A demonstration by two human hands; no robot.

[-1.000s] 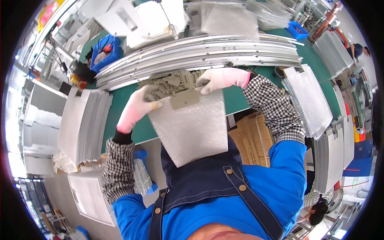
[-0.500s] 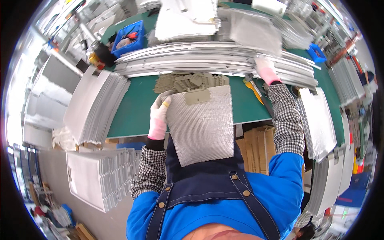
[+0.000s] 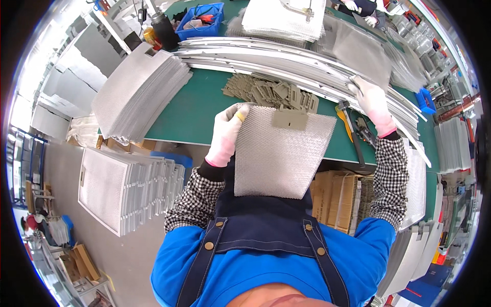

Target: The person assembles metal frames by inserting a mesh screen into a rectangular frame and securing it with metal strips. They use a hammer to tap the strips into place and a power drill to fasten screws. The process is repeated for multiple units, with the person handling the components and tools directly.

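My left hand (image 3: pixel 226 132), in a white glove with a pink cuff, is closed on the upper left corner of a silvery mesh panel (image 3: pixel 281 158). The panel hangs in front of my apron, its top edge by the table. A flat grey-beige plastic plate (image 3: pixel 290 119) sits at the panel's top edge. Over at the right, my gloved right hand (image 3: pixel 372 102) has its fingers closed around a long thin metal strip (image 3: pixel 418 146), whose end slants toward me past the wrist. Behind it lies the bundle of similar strips (image 3: pixel 266 59).
Beyond the panel lies a pile of grey-beige plastic plates (image 3: pixel 271 92). A hammer (image 3: pixel 353 133) and an orange-handled tool (image 3: pixel 343 118) rest nearby. Stacked mesh panels (image 3: pixel 138 97) stand left. A blue bin (image 3: pixel 202 23) is at the back. Another person's gloved hand (image 3: pixel 371 21) shows far off.
My head view has shifted, so the scene sits differently. My right hand, earlier over the strip bundle, now grips one strip, its end swung out toward me. The left hand keeps hold of the panel.
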